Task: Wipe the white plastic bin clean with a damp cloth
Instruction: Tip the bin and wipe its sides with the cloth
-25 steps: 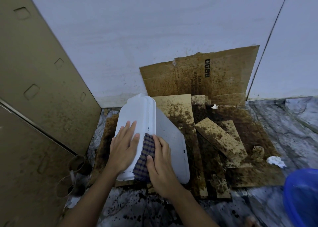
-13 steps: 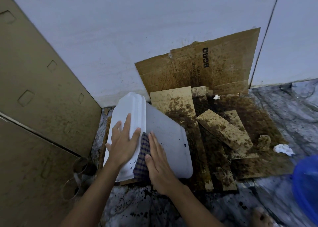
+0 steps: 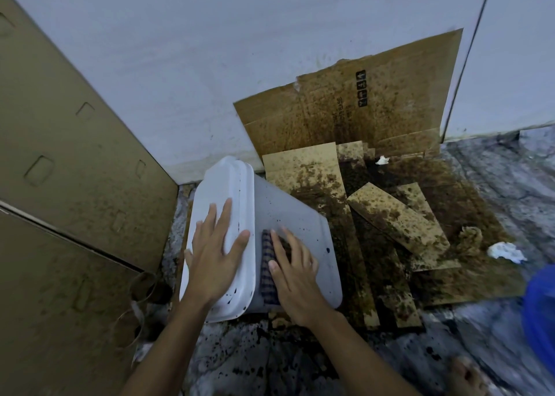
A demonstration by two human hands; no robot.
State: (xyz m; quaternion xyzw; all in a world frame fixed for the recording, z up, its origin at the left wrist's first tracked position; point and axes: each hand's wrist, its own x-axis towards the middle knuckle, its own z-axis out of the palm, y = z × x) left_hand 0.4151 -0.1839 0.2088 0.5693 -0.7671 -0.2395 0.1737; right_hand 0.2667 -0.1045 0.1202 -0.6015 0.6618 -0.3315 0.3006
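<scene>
Head view: checked cloth [image 3: 266,265] under right-hand fingers [image 3: 292,247] on white bin [image 3: 295,208].

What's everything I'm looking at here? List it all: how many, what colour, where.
white plastic bin: one, white with dark specks, on its side near the wall corner
cloth: one, dark checked, on the bin
cardboard sheets: several, brown, stained, on the floor and against the wall
paper scraps: two, white, right of the bin
blue object: one, right edge, cut off
cardboard panels: brown, left
floor: grey marbled, spattered
left hand: flat on the bin
right hand: presses the cloth
</scene>
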